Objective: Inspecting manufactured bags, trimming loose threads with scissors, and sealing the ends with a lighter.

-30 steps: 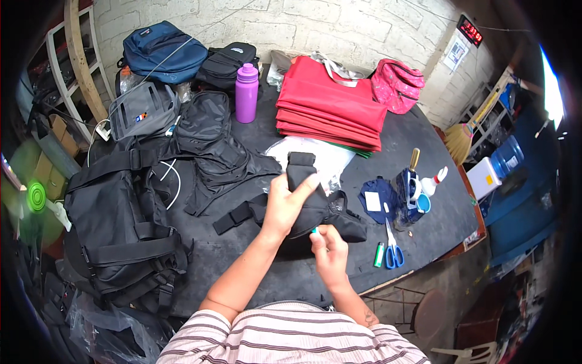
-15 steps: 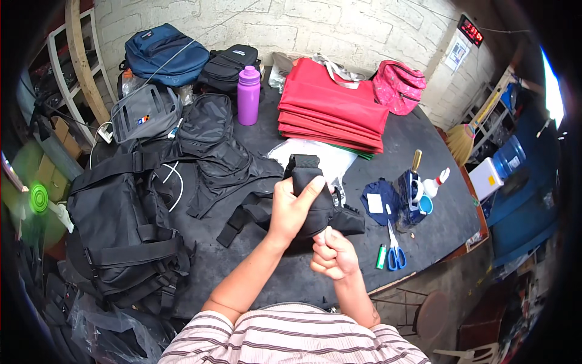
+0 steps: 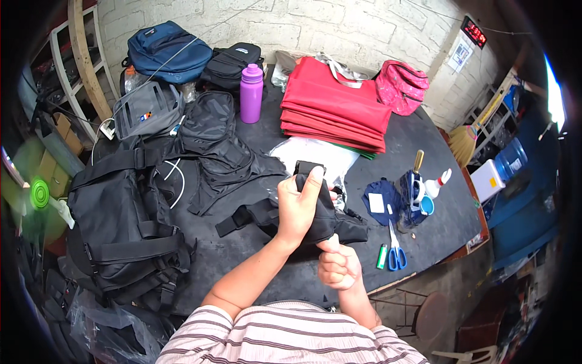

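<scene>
Ahead of us stands a wall [image 3: 279, 27] of pale, rough blocks, and in front of it is a black table [image 3: 436, 233]. We see a clock [image 3: 474, 31] with red digits and a sheet of paper [image 3: 461, 56] at the wall's right end. To our left, a wooden post [image 3: 85, 54] slants beside a white shelf frame [image 3: 63, 65], and a green fan [image 3: 39, 194] blurs below them. On our right a bright strip of light [image 3: 555, 97] glares; we cannot tell whether it is a window. A stool [image 3: 431, 315] with a round brown seat stands on the grey floor [image 3: 461, 279].
</scene>
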Demonstrator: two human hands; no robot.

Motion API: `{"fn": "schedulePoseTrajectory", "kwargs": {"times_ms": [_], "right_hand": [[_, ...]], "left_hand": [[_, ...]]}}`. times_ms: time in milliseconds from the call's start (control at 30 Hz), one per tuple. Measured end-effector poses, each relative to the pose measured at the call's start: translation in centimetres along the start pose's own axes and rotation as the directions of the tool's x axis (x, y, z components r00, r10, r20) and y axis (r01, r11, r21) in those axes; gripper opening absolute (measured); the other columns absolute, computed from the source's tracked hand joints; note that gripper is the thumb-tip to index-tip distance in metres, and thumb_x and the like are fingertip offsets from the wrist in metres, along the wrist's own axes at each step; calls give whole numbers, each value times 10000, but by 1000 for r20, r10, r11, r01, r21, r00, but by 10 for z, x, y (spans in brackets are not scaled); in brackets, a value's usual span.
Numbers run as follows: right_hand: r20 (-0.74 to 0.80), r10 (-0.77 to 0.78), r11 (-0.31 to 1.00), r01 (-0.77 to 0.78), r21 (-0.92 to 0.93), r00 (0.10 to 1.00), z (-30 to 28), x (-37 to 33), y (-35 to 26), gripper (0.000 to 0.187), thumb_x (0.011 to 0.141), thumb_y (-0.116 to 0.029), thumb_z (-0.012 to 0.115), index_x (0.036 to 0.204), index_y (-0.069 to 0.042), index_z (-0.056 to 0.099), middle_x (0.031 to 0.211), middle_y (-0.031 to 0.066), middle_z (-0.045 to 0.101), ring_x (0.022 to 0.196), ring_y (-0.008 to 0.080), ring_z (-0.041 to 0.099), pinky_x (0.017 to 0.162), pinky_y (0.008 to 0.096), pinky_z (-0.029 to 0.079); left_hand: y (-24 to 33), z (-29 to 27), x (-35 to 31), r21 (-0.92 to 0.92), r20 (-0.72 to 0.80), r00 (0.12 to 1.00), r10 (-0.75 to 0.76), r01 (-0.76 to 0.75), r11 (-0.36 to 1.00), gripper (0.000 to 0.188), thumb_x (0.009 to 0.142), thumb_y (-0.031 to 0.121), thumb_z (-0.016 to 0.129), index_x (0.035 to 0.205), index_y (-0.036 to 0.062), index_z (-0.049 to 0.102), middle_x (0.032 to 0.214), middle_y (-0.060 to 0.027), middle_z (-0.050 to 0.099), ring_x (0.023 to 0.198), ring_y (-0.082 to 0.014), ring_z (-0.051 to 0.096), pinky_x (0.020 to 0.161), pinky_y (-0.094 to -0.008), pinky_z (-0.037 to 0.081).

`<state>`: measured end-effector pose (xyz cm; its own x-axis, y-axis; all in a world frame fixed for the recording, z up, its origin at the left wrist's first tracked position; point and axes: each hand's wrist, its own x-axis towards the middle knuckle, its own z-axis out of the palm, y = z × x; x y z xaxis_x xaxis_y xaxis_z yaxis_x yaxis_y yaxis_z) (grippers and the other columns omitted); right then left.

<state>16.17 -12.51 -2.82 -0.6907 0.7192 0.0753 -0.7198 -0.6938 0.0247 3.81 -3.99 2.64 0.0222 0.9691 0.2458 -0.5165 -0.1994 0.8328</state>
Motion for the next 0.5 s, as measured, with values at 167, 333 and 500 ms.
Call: {"fn": "schedulePoseTrajectory", "kwargs": {"times_ms": [167,333,500], "right_hand": [[-72,-411,609,214,-764,909,5,5,7,230,936,-230,444,804,-42,463,489,-62,326,358,62,327,378,222,254],[668,-432,-887,-151,-436,606,18,-3,2,119,709,12,667,796,16,587,614,113,569,491,249,547,460,314,414],[586,-465,-859,-177,-481,664,26,-9,10,100,740,17,632,815,12,567,593,125,544,473,260,533,445,322,396]], "left_hand": [[-3,-6,-1,-23,88,996,-15,17,1000,294,899,197,536,711,-19,603,620,-68,615,514,-117,593,487,-242,489],[9,-15,7,128,186,977,-107,84,988,272,877,192,562,729,-30,616,617,-69,612,523,-109,585,491,-230,469],[9,-9,5,97,110,993,-38,27,995,272,872,205,575,727,-21,617,609,-54,603,515,-108,581,473,-229,464]]}}
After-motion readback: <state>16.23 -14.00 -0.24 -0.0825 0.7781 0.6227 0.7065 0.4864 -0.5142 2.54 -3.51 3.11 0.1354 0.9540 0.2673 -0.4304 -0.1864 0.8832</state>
